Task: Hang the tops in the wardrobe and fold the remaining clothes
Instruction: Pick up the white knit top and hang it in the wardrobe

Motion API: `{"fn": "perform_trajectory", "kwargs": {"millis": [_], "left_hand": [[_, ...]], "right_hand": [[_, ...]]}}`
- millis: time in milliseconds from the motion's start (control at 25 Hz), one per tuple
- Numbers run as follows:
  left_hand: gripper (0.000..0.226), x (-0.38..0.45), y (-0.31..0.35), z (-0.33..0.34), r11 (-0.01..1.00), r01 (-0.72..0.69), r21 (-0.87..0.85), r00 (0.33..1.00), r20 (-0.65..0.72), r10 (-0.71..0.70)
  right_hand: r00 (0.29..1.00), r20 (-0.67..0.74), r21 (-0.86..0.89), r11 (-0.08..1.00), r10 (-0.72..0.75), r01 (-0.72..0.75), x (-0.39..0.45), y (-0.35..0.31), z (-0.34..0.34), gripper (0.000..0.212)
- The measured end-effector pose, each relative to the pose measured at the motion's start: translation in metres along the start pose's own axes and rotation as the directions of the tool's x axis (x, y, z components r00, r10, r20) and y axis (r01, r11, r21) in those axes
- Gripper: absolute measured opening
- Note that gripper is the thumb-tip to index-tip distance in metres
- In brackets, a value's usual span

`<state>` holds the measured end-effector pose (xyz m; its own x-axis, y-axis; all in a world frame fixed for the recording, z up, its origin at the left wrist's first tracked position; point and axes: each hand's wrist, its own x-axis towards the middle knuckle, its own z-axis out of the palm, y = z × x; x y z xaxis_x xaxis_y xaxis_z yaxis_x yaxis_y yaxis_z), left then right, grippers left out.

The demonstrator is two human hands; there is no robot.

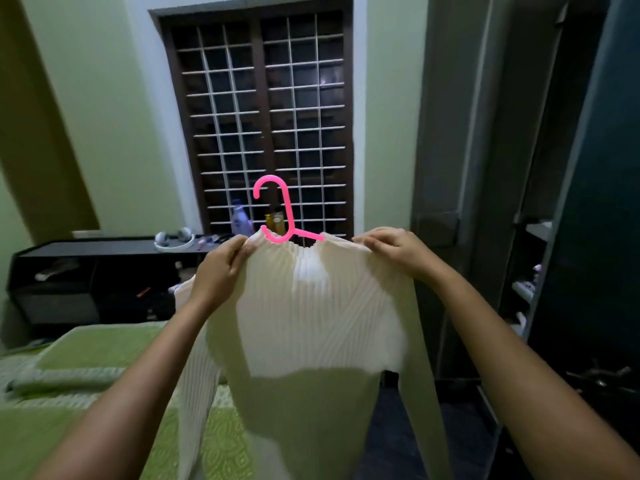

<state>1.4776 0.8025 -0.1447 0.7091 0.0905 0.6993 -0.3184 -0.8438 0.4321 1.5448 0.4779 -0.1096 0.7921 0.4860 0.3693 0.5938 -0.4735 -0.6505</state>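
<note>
Head view: a person holds a cream ribbed top (311, 306) up in front of a barred window (263, 116).
Top: it sits on a pink hanger (280, 216), held in the air, with its sleeves hanging down on both sides; the lower hem drops out of view.
Hanger: the hook rises clear above the collar, and a short stretch of pink arm shows to the right of the neck.
Left hand (221, 265): fingers curled over the top's left shoulder, pinching the fabric.
Right hand (391, 247): fingers curled over the right shoulder, pinching the fabric there.
Wardrobe (540, 202): stands open at the right, with shelves showing inside.
Bed (86, 351): green patterned cover, below and left of the top.
Dark shelf unit (86, 271): against the wall under the window, with headphones (173, 239) and a bottle (240, 220) on top.
</note>
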Motion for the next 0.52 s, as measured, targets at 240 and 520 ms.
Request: {"fn": "perform_trajectory", "kwargs": {"millis": [240,520], "left_hand": [[0.026,0.138,-0.041,0.079,0.985,-0.104,-0.135,0.993,0.032,0.11],[0.015,0.241,-0.059,0.213,0.949,-0.222,-0.225,0.951,0.166,0.262]], "right_hand": [[0.926,-0.376,-0.1,0.993,0.027,-0.07,0.075,0.086,-0.014,0.017],[0.71,-0.704,-0.213,0.948,0.018,-0.236,0.149,0.171,-0.038,0.019]]}}
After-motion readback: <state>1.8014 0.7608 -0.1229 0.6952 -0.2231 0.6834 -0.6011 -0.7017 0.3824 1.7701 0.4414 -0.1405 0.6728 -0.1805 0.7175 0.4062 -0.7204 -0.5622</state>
